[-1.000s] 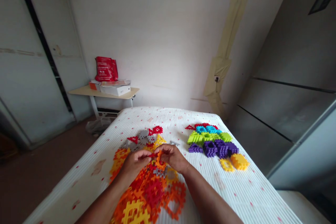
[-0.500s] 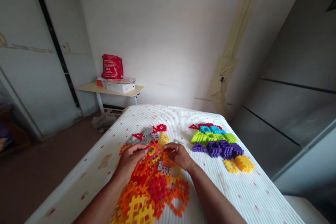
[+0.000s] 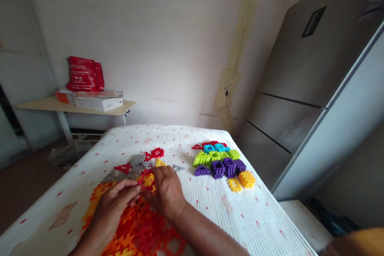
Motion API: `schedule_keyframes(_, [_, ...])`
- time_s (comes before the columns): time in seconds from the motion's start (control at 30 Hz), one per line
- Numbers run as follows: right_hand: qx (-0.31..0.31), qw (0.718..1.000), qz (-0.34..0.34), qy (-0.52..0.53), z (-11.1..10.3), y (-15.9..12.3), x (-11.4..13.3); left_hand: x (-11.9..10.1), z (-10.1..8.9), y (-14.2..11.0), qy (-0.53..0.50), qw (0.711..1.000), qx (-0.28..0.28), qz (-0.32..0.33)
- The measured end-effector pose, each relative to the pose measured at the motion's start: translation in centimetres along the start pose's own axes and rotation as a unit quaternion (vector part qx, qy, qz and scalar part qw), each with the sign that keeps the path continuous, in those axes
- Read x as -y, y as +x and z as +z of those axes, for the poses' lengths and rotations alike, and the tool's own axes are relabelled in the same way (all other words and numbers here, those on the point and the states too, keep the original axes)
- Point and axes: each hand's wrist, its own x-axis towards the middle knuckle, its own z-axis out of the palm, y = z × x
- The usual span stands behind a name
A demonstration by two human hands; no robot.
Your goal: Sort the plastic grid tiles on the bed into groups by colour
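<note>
Left hand (image 3: 113, 201), fingers part-curled, at small red plastic piece (image 3: 139, 183) between hands, grip unclear; right hand (image 3: 168, 192) half-open, hold hidden. Both over red-orange openwork plastic heap (image 3: 135, 222), near left. Purple plastic stacks (image 3: 229, 167) right.

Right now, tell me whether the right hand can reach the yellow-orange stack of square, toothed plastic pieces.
Likely yes: between the right hand and the yellow-orange stack I see only white ribbed sheet and a low, yellow, toothed plastic frame, nothing tall blocking.
</note>
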Motion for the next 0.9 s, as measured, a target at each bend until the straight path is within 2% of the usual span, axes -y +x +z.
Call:
schedule_keyframes(0.1, [0.011,1.000,-0.008,0.008,-0.4,0.2,-0.5,-0.3,0.0,0.0,0.015,1.000,0.020,-0.003])
schedule_keyframes(0.27, [0.060,0.994,-0.095,0.015,-1.5,0.3,-1.3,-1.1,0.0,0.2,0.062,0.995,0.077,-0.002])
schedule_keyframes(0.33, [0.072,0.991,-0.109,0.002,-1.8,0.3,-1.3,-1.4,0.2,0.3,0.079,0.992,0.098,-0.009])
schedule_keyframes(0.53, [0.070,0.993,-0.036,-0.087,-2.2,0.5,-0.7,-2.5,1.7,0.5,0.076,0.990,0.119,-0.004])
schedule_keyframes(0.7, [0.066,0.991,-0.021,-0.118,-1.9,1.5,-0.7,-2.8,3.4,1.3,0.060,0.990,0.125,0.004])
schedule_keyframes(0.8, [0.073,0.990,-0.009,-0.117,-3.1,3.1,-2.7,-3.2,3.8,1.8,0.064,0.992,0.105,0.007])
schedule_keyframes(0.9, [0.080,0.988,0.050,-0.120,-6.2,6.0,-7.0,-3.6,3.0,2.0,0.064,0.996,0.054,0.016])
